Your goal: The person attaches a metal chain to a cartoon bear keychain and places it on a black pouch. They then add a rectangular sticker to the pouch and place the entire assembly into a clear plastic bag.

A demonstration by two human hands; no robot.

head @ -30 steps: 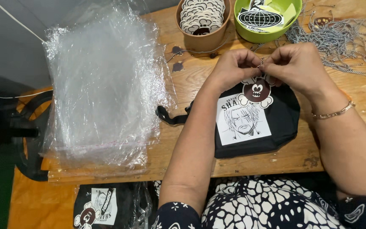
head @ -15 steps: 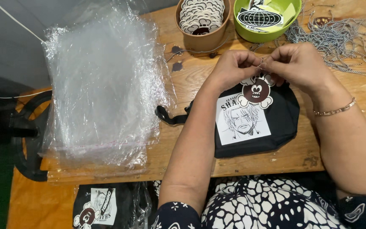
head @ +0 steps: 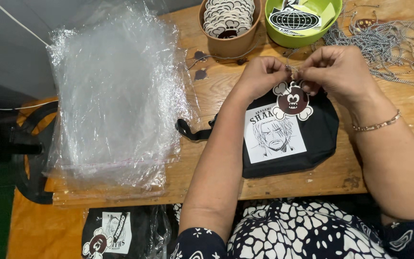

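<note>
**Tag attachment: partly complete**

At the table's centre, the left hand [head: 260, 76] and right hand [head: 336, 72] meet, fingertips pinched together on a thin chain above the skull-shaped tag [head: 292, 100]. Tag hangs over the black pouch [head: 307, 144]. Judged status: fastening unfinished; bagging in the clear sleeves [head: 116, 96] remains.

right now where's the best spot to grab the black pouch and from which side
Grip the black pouch by its strap loop, coming from the left: the loop sticks out flat on the wooden table, clear of both hands, while the round tag hangs over the top edge.
</note>
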